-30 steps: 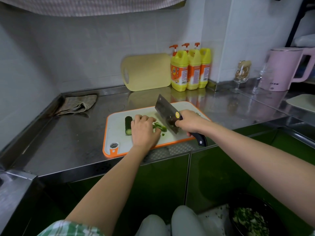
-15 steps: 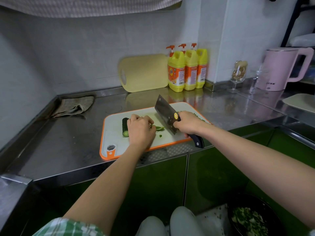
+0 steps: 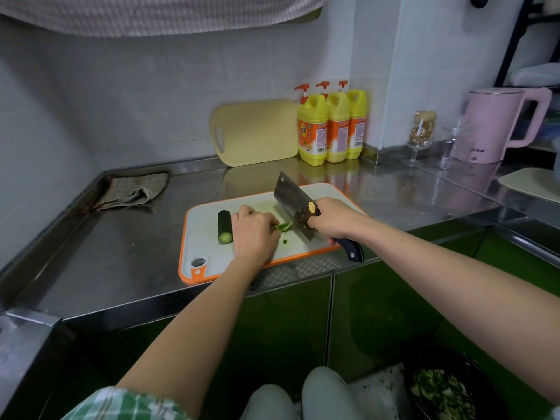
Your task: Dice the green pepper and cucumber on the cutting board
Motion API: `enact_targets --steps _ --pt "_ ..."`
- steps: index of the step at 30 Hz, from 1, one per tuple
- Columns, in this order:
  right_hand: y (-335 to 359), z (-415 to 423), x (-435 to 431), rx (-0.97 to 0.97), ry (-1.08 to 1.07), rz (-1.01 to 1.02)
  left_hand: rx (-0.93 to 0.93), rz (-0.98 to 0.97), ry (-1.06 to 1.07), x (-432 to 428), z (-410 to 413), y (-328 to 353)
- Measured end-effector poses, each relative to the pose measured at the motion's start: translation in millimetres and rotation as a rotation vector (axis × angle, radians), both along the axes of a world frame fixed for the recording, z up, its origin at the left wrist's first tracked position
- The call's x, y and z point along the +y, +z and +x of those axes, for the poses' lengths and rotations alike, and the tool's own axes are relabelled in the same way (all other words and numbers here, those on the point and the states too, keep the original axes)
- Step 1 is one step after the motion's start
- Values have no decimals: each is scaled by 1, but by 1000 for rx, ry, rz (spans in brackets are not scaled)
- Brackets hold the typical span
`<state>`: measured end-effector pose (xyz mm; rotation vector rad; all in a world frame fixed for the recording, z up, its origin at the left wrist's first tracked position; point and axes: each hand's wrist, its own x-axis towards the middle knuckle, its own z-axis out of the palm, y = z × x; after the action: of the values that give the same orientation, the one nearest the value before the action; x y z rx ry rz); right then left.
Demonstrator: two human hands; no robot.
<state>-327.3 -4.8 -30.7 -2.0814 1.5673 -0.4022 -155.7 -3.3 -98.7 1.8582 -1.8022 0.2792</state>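
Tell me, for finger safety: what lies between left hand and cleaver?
Head view: green pepper strip held by the left hand, then cutting board to the cleaver.

White cutting board [image 3: 209, 234] with orange rim, dark green cucumber [image 3: 225, 225], pink kettle [image 3: 497, 125].

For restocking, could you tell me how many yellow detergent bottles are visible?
3, in a row at the back wall: left bottle, middle bottle, right bottle; others may hide behind.
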Motion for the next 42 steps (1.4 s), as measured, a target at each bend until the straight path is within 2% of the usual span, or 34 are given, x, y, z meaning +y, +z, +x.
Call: enact_targets --steps 8,14,16,19,23,36,42 --pt "2 7 7 99 33 29 -113 -133 -18 6 0 1" --pt "3 9 4 190 54 -50 -181 -106 4 3 -1 3" --pt "2 7 3 165 38 -63 -161 -109 8 2 -2 4" --pt "3 1 -5 16 -41 -116 -48 -105 -22 -2 -3 5" --pt "3 -11 -12 -112 -90 -131 54 -15 -123 -11 -7 4" --pt "-13 -23 -20 -34 -15 -56 92 89 -111 -33 -14 1" --pt "-8 -12 -8 -19 47 -30 111 -4 81 -20 -4 2"
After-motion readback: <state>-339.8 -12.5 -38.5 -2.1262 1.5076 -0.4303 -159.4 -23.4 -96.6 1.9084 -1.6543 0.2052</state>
